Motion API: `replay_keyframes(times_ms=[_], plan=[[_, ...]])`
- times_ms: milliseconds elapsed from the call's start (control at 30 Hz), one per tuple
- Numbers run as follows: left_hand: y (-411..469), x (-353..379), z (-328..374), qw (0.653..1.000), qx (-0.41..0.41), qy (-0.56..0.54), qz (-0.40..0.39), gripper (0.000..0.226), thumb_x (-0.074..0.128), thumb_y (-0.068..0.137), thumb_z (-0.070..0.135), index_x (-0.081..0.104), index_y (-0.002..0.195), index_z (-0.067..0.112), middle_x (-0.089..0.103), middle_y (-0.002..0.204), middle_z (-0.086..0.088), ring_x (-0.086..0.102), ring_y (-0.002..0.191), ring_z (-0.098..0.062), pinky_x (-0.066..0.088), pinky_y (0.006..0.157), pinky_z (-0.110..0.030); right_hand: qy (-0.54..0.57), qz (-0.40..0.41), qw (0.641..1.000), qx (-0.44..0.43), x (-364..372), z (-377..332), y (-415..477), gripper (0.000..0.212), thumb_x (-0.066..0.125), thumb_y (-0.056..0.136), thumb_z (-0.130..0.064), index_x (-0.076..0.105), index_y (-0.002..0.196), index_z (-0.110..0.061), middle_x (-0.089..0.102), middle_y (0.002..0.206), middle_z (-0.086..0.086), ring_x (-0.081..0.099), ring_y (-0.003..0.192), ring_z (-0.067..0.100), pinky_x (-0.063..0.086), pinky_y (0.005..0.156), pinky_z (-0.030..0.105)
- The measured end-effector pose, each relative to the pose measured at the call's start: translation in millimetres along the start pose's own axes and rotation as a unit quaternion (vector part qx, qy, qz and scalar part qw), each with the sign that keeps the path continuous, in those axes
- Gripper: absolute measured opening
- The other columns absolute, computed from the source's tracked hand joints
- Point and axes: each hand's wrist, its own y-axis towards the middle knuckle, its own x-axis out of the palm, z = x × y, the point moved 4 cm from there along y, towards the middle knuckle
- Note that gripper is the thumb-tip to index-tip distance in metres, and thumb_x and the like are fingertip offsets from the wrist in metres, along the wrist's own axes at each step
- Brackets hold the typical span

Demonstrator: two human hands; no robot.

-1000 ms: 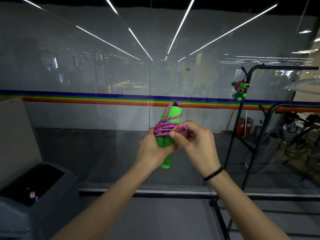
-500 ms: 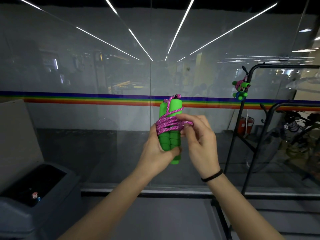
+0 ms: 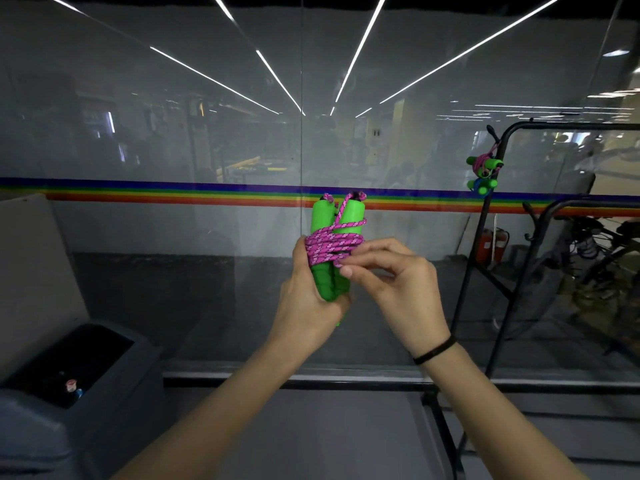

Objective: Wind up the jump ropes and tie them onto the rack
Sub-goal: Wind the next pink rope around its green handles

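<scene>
Hands: left (image 3: 306,303) grips green handles (image 3: 337,216) (upright), right (image 3: 398,289) pinches pink rope (image 3: 332,245)

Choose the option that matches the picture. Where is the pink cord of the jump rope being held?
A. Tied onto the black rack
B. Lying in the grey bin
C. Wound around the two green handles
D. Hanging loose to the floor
C: the pink cord is coiled around the two green handles, gripped by the left hand while the right hand pinches it.

The black rack (image 3: 498,216) carries two wound jump ropes (image 3: 483,172), tied near its top corner.
</scene>
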Motion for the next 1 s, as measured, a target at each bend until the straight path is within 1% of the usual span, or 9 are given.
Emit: replay_keyframes(times_ms=[100,200,300,533,600,667,833,900,1000], plan=[[-3.5,2.2,-0.3,0.999,0.009,0.041,0.004,0.086,0.068,0.077,0.014,0.014,0.142,0.031,0.066,0.084,0.008,0.065,0.073,-0.006,0.056,0.066,-0.031,-0.035,0.01,0.999,-0.007,0.1,-2.5,1.5,0.009,0.079,0.067,-0.018,0.073,0.074,-0.017,0.064,0.085,0.0,0.063,0.075,0.005,0.049,0.069,0.009],[-6.5,3.3,-0.5,0.998,0.006,0.07,0.002,0.093,0.066,0.079,0.018,0.001,0.144,0.034,0.067,0.091,0.002,0.066,0.078,-0.016,0.056,0.07,-0.041,-0.095,0.027,0.995,-0.011,-0.2,-2.3,3.1,0.01,0.078,0.069,-0.024,0.07,0.072,-0.019,0.063,0.081,-0.002,0.06,0.067,0.006,0.051,0.064,0.018],[-8.0,2.8,2.9,0.996,0.009,0.093,0.007,0.095,0.065,0.08,0.017,-0.002,0.146,0.032,0.066,0.095,0.004,0.065,0.082,-0.017,0.055,0.073,-0.038,-0.146,0.037,0.988,-0.042,1.0,-5.5,1.6,0.014,0.071,0.076,-0.034,0.066,0.075,-0.021,0.062,0.08,-0.008,0.058,0.063,0.004,0.052,0.059,0.029],[-2.7,-2.4,2.8,0.993,-0.002,0.116,0.007,0.097,0.065,0.079,0.015,-0.005,0.145,0.032,0.064,0.097,0.001,0.064,0.081,-0.019,0.055,0.072,-0.041,-0.076,0.045,0.995,-0.041,-2.8,-7.2,-0.6,0.009,0.057,0.089,-0.028,0.054,0.084,-0.021,0.066,0.074,-0.007,0.061,0.058,0.014,0.05,0.055,0.039],[-3.6,-2.8,3.8,0.99,0.0,0.143,0.009,0.099,0.065,0.08,0.017,-0.009,0.145,0.029,0.062,0.097,0.002,0.064,0.083,-0.021,0.051,0.07,-0.035,-0.094,0.057,0.993,-0.048,-2.7,-6.6,0.3,0.011,0.057,0.088,-0.03,0.055,0.084,-0.019,0.065,0.073,-0.005,0.059,0.055,0.013,0.048,0.051,0.036],[-5.2,-1.8,3.7,0.987,0.001,0.158,0.01,0.1,0.065,0.081,0.018,-0.01,0.145,0.028,0.062,0.097,0.0,0.063,0.083,-0.022,0.05,0.069,-0.034,-0.124,0.063,0.988,-0.064,-1.3,-7.4,3.2,0.014,0.059,0.087,-0.03,0.056,0.083,-0.018,0.065,0.074,-0.005,0.054,0.054,0.009,0.045,0.049,0.025],[-8.4,2.4,-0.9,0.987,-0.005,0.162,0.001,0.098,0.064,0.08,0.018,-0.009,0.145,0.032,0.064,0.098,-0.004,0.064,0.081,-0.024,0.054,0.073,-0.043,-0.165,0.053,0.978,-0.12,2.7,-7.8,10.1,0.009,0.068,0.081,-0.018,0.065,0.079,-0.009,0.056,0.085,-0.001,0.047,0.069,0.0,0.039,0.063,0.004],[-8.0,4.2,-4.4,0.987,-0.008,0.159,-0.005,0.099,0.065,0.079,0.018,-0.009,0.144,0.033,0.064,0.098,-0.003,0.064,0.081,-0.022,0.055,0.073,-0.043,-0.169,0.043,0.977,-0.125,3.5,-4.3,11.5,0.004,0.07,0.078,-0.014,0.07,0.079,-0.01,0.058,0.082,-0.001,0.047,0.068,-0.002,0.04,0.065,0.003],[-7.9,5.6,-8.6,0.986,-0.01,0.167,-0.011,0.1,0.066,0.079,0.017,-0.008,0.144,0.034,0.064,0.098,-0.003,0.064,0.081,-0.022,0.055,0.073,-0.044,-0.176,0.01,0.975,-0.134,6.3,-1.0,12.0,0.003,0.071,0.076,-0.008,0.072,0.078,-0.008,0.065,0.079,0.004,0.056,0.07,0.005,0.047,0.066,0.012]])
